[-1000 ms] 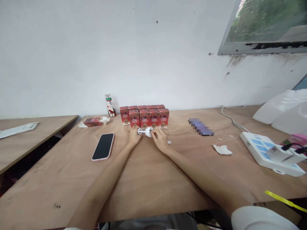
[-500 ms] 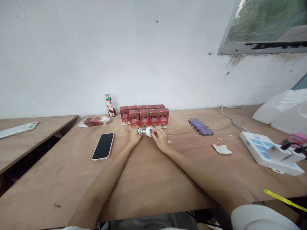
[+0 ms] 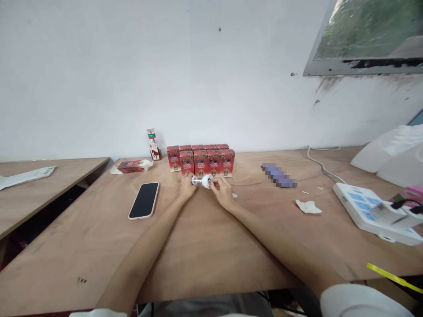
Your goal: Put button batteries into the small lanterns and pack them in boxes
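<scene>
Between my two hands, just in front of the red boxes, a small clear tube with a white end (image 3: 206, 180) lies on its side. My left hand (image 3: 188, 186) is closed around its clear end, on the left. At the white end on the right, the thumb and fingers of my right hand (image 3: 222, 190) are pinched together against a dark centre. The fingertips hide any smaller part there. Right behind the hands, several red printed boxes (image 3: 200, 163) stand upright in two rows.
Left of my forearm lies a phone (image 3: 144, 200). Farther back are an opened red box (image 3: 132, 166) on its side and a narrow upright package (image 3: 153, 145). On the right are a blurred purple item (image 3: 279, 175), a crumpled paper scrap (image 3: 308, 207) and a white power strip (image 3: 357, 207) with plugs.
The whole view has shifted slightly. Both hands keep hold of the tube in almost the same place, with only tiny finger movement at the white end.
</scene>
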`<action>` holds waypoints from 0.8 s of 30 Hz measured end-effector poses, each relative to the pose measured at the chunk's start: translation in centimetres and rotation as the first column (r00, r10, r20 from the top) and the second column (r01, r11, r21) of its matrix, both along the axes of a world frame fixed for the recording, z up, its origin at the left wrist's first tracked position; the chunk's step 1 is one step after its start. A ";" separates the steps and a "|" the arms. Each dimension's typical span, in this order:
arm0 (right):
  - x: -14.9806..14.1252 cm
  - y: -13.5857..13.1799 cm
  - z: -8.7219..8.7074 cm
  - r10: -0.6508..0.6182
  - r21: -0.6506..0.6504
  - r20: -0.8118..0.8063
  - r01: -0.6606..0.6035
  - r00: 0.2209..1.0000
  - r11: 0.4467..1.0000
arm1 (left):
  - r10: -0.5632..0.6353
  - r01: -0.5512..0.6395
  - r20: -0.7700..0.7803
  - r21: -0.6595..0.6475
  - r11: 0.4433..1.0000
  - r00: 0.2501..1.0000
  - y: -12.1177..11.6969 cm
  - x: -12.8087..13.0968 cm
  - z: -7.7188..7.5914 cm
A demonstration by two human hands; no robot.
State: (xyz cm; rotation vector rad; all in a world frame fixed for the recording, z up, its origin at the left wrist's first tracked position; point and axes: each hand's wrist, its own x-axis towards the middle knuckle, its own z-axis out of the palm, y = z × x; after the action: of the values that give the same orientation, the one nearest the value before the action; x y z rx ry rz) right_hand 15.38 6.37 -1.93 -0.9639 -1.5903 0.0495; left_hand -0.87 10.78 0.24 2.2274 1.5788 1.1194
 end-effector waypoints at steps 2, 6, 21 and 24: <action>0.0 0.0 0.0 0.009 -0.012 -0.026 -0.010 1.000 1.000 | 0.002 -0.002 0.004 -0.003 1.000 1.000 0.0 0.0 0.0; 0.0 0.1 0.1 0.042 -0.043 -0.081 -0.046 0.996 0.998 | 0.012 -0.012 0.011 -0.009 1.000 1.000 0.1 0.0 0.0; 0.3 1.3 -0.5 0.079 -0.295 -0.557 -0.286 0.827 0.912 | 0.070 -0.070 -0.001 -0.005 0.998 0.998 0.1 0.1 0.1; 0.3 1.9 -0.8 0.080 -0.389 -0.657 -0.429 0.749 0.815 | 0.094 -0.094 -0.029 0.026 0.995 0.995 -0.4 0.1 0.4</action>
State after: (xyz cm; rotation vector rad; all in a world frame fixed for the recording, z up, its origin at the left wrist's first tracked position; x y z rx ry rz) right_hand 15.65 8.28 -2.69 -0.9760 -1.0786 0.9636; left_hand -0.73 10.41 0.66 2.2160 1.7072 1.1403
